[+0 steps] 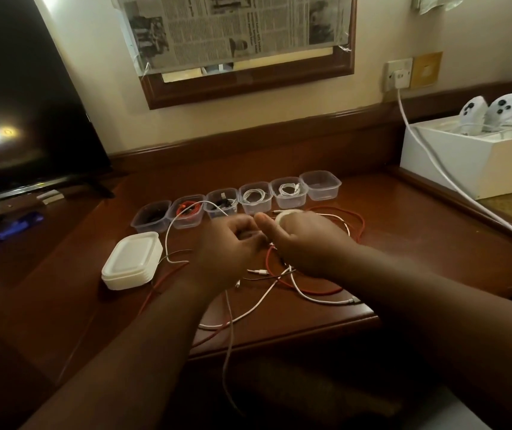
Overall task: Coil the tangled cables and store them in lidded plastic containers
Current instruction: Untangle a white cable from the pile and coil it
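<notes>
While the right hand (304, 243) grips a white coil (289, 216), the left hand (226, 240) fingers pinch its loose cable, so winding likely continues before boxing.

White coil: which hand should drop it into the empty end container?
Right hand. It already grips the white coil, and the empty container sits just beyond it; the left hand is feeding cable.
</notes>
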Demonstrator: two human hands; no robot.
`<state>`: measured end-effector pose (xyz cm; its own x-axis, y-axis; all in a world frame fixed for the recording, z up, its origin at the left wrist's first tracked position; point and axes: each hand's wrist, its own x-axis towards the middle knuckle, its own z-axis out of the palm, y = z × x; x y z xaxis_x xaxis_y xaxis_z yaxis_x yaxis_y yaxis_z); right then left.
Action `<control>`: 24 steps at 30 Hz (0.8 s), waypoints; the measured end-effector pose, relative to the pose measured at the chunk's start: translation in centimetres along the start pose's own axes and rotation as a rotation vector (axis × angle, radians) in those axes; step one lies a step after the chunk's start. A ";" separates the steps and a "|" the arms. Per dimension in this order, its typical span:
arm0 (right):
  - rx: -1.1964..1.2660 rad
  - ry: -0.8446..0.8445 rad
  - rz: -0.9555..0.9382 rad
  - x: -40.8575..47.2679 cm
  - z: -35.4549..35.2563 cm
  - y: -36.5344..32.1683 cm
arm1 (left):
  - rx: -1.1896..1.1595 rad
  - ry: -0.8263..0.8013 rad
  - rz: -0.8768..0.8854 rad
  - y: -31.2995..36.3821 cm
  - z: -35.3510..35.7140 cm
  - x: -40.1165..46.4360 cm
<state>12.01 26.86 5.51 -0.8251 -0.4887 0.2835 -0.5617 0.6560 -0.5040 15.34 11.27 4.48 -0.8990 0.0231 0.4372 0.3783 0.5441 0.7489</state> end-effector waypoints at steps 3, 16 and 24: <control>0.600 -0.271 0.239 0.0 -1.0 -0.1 | -0.260 0.010 -0.105 0.4 -0.6 0.4; 0.181 0.320 -0.113 1.3 -2.0 0.6 | -0.256 -0.095 -0.178 1.4 2.0 -1.3; 1.098 -0.406 0.234 0.6 -2.7 0.0 | -0.577 0.032 -0.272 0.8 0.4 0.3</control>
<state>11.39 28.14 7.86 -0.7105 -0.6983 -0.0873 0.1149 0.0072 -0.9933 15.34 12.02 5.03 -0.9760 -0.0822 0.2016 0.2033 -0.0129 0.9790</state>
